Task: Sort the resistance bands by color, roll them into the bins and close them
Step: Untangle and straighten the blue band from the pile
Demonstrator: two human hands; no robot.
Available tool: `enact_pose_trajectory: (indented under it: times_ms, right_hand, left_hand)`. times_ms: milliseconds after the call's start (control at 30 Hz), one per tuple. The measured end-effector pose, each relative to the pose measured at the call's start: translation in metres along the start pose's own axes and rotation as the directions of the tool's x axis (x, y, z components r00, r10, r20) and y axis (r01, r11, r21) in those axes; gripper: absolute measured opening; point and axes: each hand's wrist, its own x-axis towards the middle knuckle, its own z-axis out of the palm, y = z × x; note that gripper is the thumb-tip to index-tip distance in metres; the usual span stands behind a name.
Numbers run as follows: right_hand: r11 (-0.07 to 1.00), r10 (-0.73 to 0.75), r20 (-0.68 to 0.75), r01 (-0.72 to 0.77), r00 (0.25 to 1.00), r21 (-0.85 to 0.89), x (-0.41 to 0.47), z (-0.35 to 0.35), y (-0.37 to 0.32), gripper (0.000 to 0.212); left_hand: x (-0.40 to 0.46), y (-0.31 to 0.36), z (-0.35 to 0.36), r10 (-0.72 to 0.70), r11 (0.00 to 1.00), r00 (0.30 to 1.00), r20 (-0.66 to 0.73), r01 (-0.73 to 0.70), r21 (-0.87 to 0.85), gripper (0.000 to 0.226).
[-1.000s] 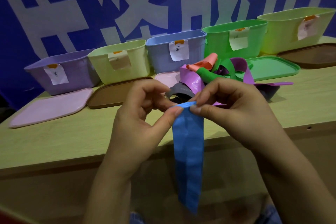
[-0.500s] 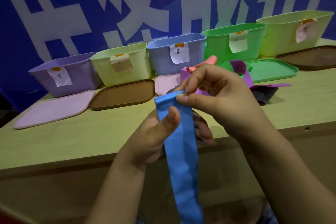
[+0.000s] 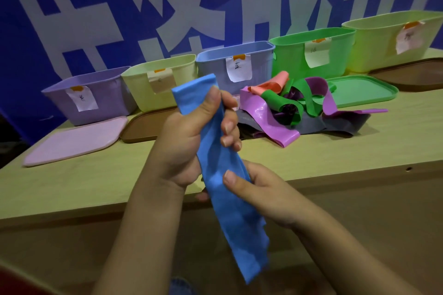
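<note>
A blue resistance band (image 3: 230,213) hangs flat in front of the table edge. My left hand (image 3: 189,141) grips its upper part, thumb on top and fingers curled round it, with the band's end sticking up above the fist. My right hand (image 3: 261,189) pinches the band lower down, thumb on its front. A tangled pile of bands (image 3: 294,105) in pink-purple, green, salmon and grey lies on the table behind my hands. Open bins stand in a row at the back: purple (image 3: 105,105), pale yellow (image 3: 143,88), blue (image 3: 261,64), green (image 3: 290,55), yellow-green (image 3: 374,50).
Lids lie in front of the bins: a pink one (image 3: 72,141), a brown one (image 3: 141,127), a green one (image 3: 364,90) and another brown one (image 3: 412,74). The wooden table (image 3: 72,182) ends just before my hands. A blue wall with white lettering rises behind the bins.
My left hand has moved up and now grips the band's top end in a fist. My right hand has left the top and pinches the band lower down.
</note>
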Motion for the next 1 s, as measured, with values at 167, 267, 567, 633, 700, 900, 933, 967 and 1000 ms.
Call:
enact_pose_trajectory:
  times_ms: [167, 267, 567, 633, 700, 900, 933, 967, 1000]
  right_hand:
    - [0.960, 0.043, 0.128, -0.076, 0.991, 0.269, -0.002, 0.004, 0.001, 0.024]
    - [0.935, 0.054, 0.188, -0.116, 0.981, 0.336, -0.001, 0.006, 0.003, 0.018]
    - [0.968, -0.247, -0.226, 0.232, 0.942, -0.092, -0.004, -0.011, 0.003, 0.020]
    - [0.947, -0.298, -0.234, 0.255, 0.926, -0.196, -0.005, -0.014, 0.004, 0.022]
    - [0.937, -0.315, -0.245, 0.260, 0.917, -0.232, -0.006, -0.015, 0.006, 0.026]
    - [0.921, -0.369, -0.273, 0.310, 0.888, -0.237, -0.007, -0.011, 0.009, 0.022]
    - [0.914, -0.373, -0.262, 0.304, 0.890, -0.269, -0.008, -0.011, 0.009, 0.021]
    - [0.903, -0.382, -0.246, 0.304, 0.891, -0.303, -0.008, -0.011, 0.010, 0.020]
    - [0.892, -0.395, -0.231, 0.312, 0.889, -0.327, -0.009, -0.011, 0.010, 0.018]
  left_hand:
    - [0.008, 0.006, 0.001, -0.049, 0.999, 0.996, -0.071, 0.049, -0.014, 0.025]
    - [0.012, 0.007, 0.002, -0.080, 0.997, 0.995, -0.062, 0.081, 0.004, 0.027]
    - [0.013, 0.011, -0.005, -0.084, 0.996, 0.996, -0.014, 0.084, -0.022, 0.029]
    - [0.014, 0.011, -0.004, -0.092, 0.996, 0.995, -0.026, 0.092, -0.011, 0.028]
    - [0.015, 0.010, -0.004, -0.096, 0.995, 0.995, -0.035, 0.096, -0.008, 0.028]
    - [0.020, 0.010, -0.008, -0.134, 0.985, 0.985, -0.105, 0.121, -0.124, 0.028]
    - [0.020, 0.010, -0.008, -0.137, 0.982, 0.984, -0.117, 0.119, -0.147, 0.029]
    - [0.020, 0.010, -0.008, -0.137, 0.980, 0.982, -0.128, 0.115, -0.165, 0.030]
    - [0.020, 0.010, -0.008, -0.136, 0.978, 0.981, -0.139, 0.110, -0.178, 0.031]
